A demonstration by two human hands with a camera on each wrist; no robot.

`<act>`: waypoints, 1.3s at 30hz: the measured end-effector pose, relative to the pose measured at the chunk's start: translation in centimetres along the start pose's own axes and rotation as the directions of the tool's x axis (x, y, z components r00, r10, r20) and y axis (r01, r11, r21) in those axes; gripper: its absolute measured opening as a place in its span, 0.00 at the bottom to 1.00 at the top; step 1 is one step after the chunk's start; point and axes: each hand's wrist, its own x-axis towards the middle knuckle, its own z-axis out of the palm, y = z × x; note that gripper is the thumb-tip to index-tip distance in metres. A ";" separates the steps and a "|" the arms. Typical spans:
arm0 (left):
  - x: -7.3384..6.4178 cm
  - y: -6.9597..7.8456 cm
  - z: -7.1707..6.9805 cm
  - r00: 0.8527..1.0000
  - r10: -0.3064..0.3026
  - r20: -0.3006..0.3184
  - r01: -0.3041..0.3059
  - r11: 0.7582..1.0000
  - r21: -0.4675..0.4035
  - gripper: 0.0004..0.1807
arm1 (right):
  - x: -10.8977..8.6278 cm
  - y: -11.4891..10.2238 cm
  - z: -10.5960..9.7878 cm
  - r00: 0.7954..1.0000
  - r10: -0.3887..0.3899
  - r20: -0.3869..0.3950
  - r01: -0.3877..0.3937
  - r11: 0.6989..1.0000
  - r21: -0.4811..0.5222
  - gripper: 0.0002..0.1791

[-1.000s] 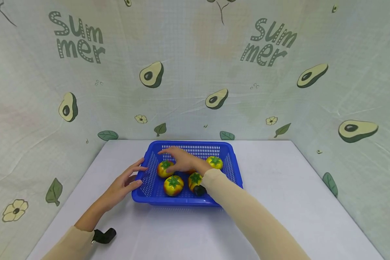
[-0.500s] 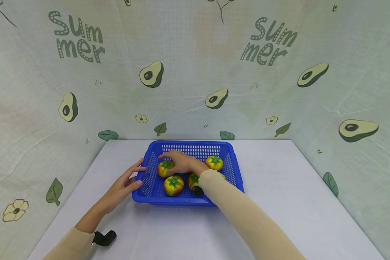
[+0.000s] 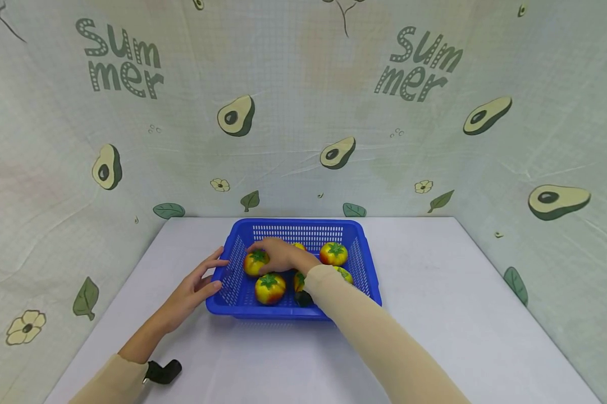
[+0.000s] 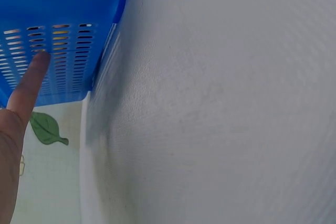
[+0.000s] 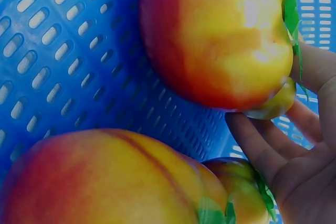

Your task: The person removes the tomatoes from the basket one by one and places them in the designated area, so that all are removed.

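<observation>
A blue plastic basket (image 3: 293, 310) holds several yellow-red tomatoes with green leafy tops. Inside it, my right hand (image 3: 278, 255) reaches to the left side and grips a tomato (image 3: 256, 262), thumb on its right and fingers behind. Just in front lies another tomato (image 3: 270, 288), apart from the hand. Up close in the right wrist view, a large tomato (image 5: 215, 35) covers part of the fingers' grasp. My left hand (image 3: 189, 292) touches the basket's left side with its fingers extended. One straight finger (image 4: 32, 85) meets the slotted outer wall in the left wrist view.
More tomatoes lie at the back right (image 3: 333, 253) and right middle, partly hidden by the right sleeve (image 3: 379, 331). The basket stands on a white table (image 3: 434, 280). A printed cloth (image 3: 283, 112) hangs behind and at both sides.
My right hand has lowered and drawn in around the left tomato, which has shifted slightly left. The right forearm has moved a little left. My left hand and the basket stay nearly still.
</observation>
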 end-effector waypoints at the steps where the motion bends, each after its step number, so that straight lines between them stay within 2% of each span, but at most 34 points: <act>1: 0.0 0.0 0.0 1.000 0.000 -0.001 0.000 1.000 0.000 0.24 | 0.0 0.0 0.0 1.000 0.003 -0.001 -0.003 1.000 -0.001 0.30; 11: 0.0 -0.1 0.0 1.000 0.002 0.004 -0.002 1.000 -0.022 0.25 | -0.2 0.1 -0.2 1.000 0.009 -0.022 -0.008 1.000 0.006 0.30; 17: 0.0 -0.1 0.1 1.000 -0.001 0.004 0.001 1.000 -0.025 0.25 | -0.5 0.3 -1.0 1.000 0.009 -0.021 -0.008 1.000 0.016 0.31; 28: 0.0 0.1 0.1 1.000 -0.024 -0.014 0.024 1.000 -0.005 0.25 | -2.5 1.0 -4.0 0.999 -0.007 -0.042 0.009 0.998 0.056 0.32; 34: 0.1 0.2 0.1 0.999 -0.031 -0.016 0.031 0.999 -0.013 0.25 | -4.4 2.0 -6.2 0.998 0.003 -0.056 -0.003 1.000 0.005 0.32; 39: 0.1 0.2 0.2 0.999 -0.032 -0.019 0.032 0.999 -0.002 0.25 | -6.2 2.9 -8.0 0.997 -0.018 -0.075 0.017 1.000 -0.018 0.30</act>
